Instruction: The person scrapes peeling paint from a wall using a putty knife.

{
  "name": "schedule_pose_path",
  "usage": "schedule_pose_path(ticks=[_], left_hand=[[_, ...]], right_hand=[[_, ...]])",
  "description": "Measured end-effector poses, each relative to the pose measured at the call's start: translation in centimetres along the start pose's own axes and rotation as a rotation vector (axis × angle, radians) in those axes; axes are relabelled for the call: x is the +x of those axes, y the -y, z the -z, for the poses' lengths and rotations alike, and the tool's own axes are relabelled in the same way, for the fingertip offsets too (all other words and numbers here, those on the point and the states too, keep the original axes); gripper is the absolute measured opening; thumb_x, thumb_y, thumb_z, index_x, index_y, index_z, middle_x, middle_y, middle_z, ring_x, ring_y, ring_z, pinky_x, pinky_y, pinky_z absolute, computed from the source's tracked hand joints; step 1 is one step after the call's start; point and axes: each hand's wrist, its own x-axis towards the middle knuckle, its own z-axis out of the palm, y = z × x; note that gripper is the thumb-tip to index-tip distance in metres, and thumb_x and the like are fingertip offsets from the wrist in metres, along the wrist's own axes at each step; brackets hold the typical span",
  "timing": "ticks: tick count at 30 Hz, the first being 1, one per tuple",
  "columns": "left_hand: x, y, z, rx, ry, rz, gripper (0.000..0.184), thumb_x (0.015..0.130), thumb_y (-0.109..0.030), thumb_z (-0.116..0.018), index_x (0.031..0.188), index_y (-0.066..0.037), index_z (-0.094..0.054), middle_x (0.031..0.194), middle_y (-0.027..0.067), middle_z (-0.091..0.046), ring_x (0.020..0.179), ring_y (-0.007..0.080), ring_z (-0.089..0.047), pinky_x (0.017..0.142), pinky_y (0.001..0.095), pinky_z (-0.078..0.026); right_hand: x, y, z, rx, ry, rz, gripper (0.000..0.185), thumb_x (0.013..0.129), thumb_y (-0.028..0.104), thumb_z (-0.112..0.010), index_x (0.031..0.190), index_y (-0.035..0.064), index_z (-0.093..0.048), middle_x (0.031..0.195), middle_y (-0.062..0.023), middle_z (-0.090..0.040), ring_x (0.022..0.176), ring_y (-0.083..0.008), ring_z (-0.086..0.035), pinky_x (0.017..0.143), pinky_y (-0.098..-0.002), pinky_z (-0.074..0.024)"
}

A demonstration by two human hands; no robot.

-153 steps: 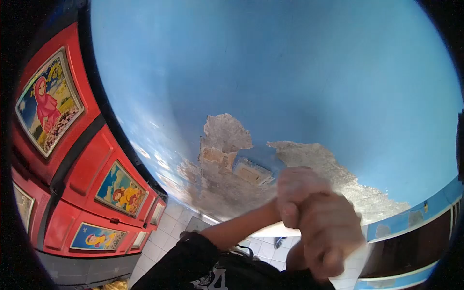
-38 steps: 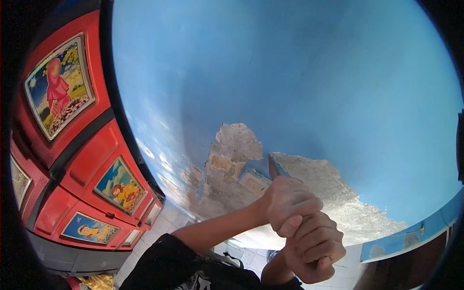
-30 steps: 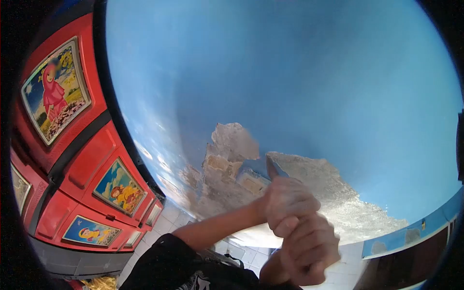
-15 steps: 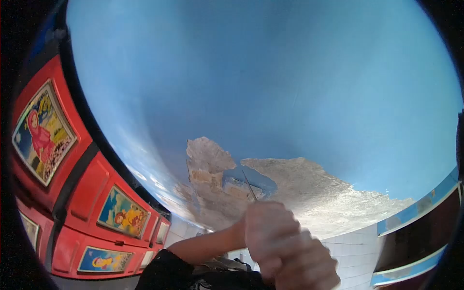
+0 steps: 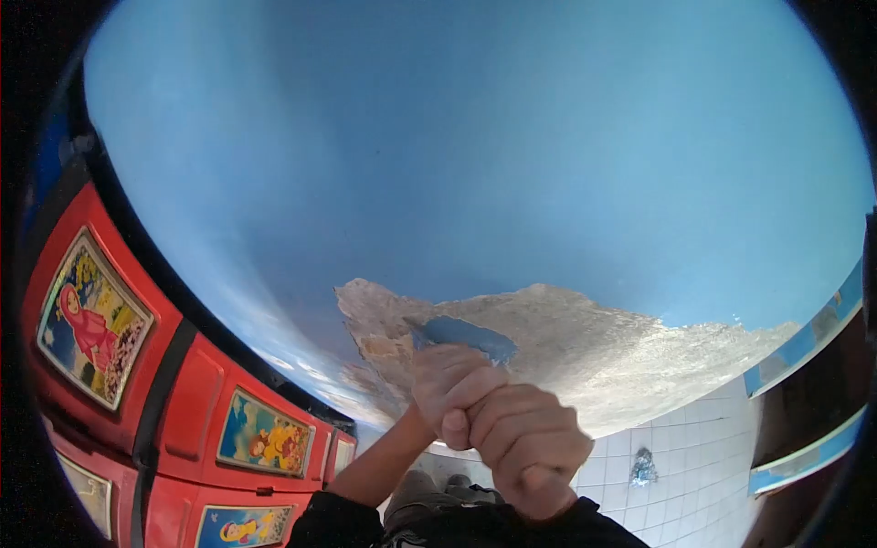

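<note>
My left hand (image 5: pixel 448 379) is closed in front of the bare part of the wall. Pressed against it on the lower right, my right hand (image 5: pixel 534 443) is closed too. Both fists line up around one thin metal tool, whose handle is hidden in them and whose blade I cannot make out clearly now. Just beyond the knuckles lies an island of blue paint (image 5: pixel 470 336). Rough grey-beige plaster (image 5: pixel 594 342) surrounds it, with a ragged edge against the blue painted wall (image 5: pixel 512 183) above.
Red cabinets (image 5: pixel 196 402) with framed cartoon pictures stand along the left. White floor tiles (image 5: pixel 694 457) lie below the wall, with a small heap of blue-grey flakes (image 5: pixel 643 468) on them. A dark opening with a blue-and-white edge (image 5: pixel 795 466) is at the right.
Both hands have moved left and up in the view, and the view has shifted. The tool's thin shaft has gone from sight. The blue strip joining the island to the upper paint no longer shows.
</note>
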Motion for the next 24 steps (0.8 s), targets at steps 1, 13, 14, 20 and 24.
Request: schedule_pose_path(ticks=[1,13,14,20,24], left_hand=[[0.0,-0.3,0.1,-0.029,0.012,0.013,0.04,0.08,-0.036,-0.038,0.073,-0.003,-0.06,0.057,0.007,-0.051,0.045,0.0231,-0.052,0.042,0.0314,-0.04],[1.2,-5.6,-1.6,-0.36,0.167,0.549,0.067,0.079,-0.061,-0.035,0.102,0.0,-0.049,0.057,0.0098,-0.052,0.048,0.0264,-0.055,0.044,0.0314,-0.041],[1.1,-5.8,-1.7,-0.456,0.15,0.662,0.07,0.078,-0.063,-0.035,0.106,0.0,-0.047,0.056,0.0099,-0.052,0.049,0.0272,-0.055,0.045,0.0315,-0.042],[1.8,-5.9,-0.3,-0.347,0.276,0.601,0.084,0.074,-0.069,-0.043,0.121,0.001,-0.034,0.057,0.0093,-0.052,0.056,0.0285,-0.059,0.052,0.0321,-0.045],[4.8,-6.4,-0.1,-0.412,0.155,0.332,0.077,0.072,-0.05,-0.06,0.124,0.002,-0.035,0.065,0.008,-0.054,0.059,0.0256,-0.057,0.052,0.0329,-0.045]], right_hand=[[-0.1,0.4,-0.1,-0.001,-0.01,-0.001,0.038,0.083,0.022,-0.05,0.049,0.0039,-0.047,0.048,-0.0074,-0.049,0.047,-0.0175,-0.053,0.046,-0.028,-0.0446],[3.6,3.3,0.6,0.071,0.3,0.062,0.045,0.083,0.025,-0.051,0.044,0.0022,-0.043,0.041,-0.0065,-0.045,0.031,-0.0174,-0.042,0.035,-0.0267,-0.0345],[3.3,3.4,0.8,0.06,0.281,0.035,0.045,0.082,0.025,-0.051,0.044,0.0023,-0.043,0.041,-0.0068,-0.046,0.031,-0.0177,-0.043,0.035,-0.0259,-0.0341],[1.8,3.6,0.3,0.027,0.183,-0.137,0.051,0.083,0.034,-0.048,0.041,0.0047,-0.043,0.043,-0.0083,-0.05,0.034,-0.0174,-0.047,0.039,-0.0255,-0.038],[1.8,3.7,-0.8,-0.046,-0.03,-0.018,0.055,0.082,0.041,-0.043,0.042,0.0033,-0.048,0.041,-0.0105,-0.048,0.042,-0.0219,-0.053,0.046,-0.0305,-0.0427]])
